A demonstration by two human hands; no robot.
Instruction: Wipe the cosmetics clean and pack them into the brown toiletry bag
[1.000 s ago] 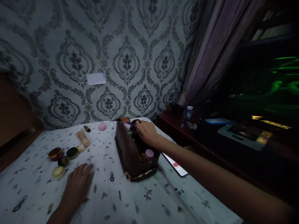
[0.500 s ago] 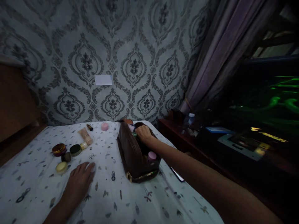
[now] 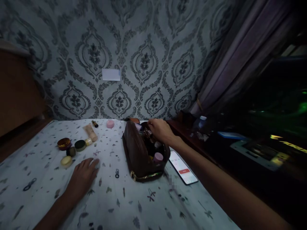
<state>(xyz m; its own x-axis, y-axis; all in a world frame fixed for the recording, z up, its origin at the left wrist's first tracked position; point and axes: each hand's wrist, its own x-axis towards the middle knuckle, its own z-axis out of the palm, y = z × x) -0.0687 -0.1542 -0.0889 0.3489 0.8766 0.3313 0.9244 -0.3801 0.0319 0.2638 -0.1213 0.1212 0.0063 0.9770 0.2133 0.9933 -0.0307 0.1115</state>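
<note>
A dark brown toiletry bag (image 3: 135,148) with a gold zip stands unzipped on a patterned white sheet (image 3: 107,201). My right hand (image 3: 161,129) is at the bag's far right rim, fingers curled down. What they grip, if anything, is hidden. Inside the bag, a pink-lidded jar (image 3: 158,157) shows near the front end, with other small items that are too dark to name. On the sheet left of the bag, my left hand (image 3: 83,174) lies palm down with fingers stretched out, holding nothing. Closest to it is a small jar with a yellow lid (image 3: 66,161).
Beyond my left hand are an amber jar (image 3: 64,143), a dark-lidded jar (image 3: 80,145), a beige tube (image 3: 90,132), a small dark bottle (image 3: 95,124) and a pink round container (image 3: 110,124). Right of the bag lies a lit phone (image 3: 183,168). A patterned wall (image 3: 134,60) rises behind.
My right hand has risen slightly out of the bag toward its right rim. The phone shows more fully beside my forearm. My left hand stays flat; the view has shifted slightly.
</note>
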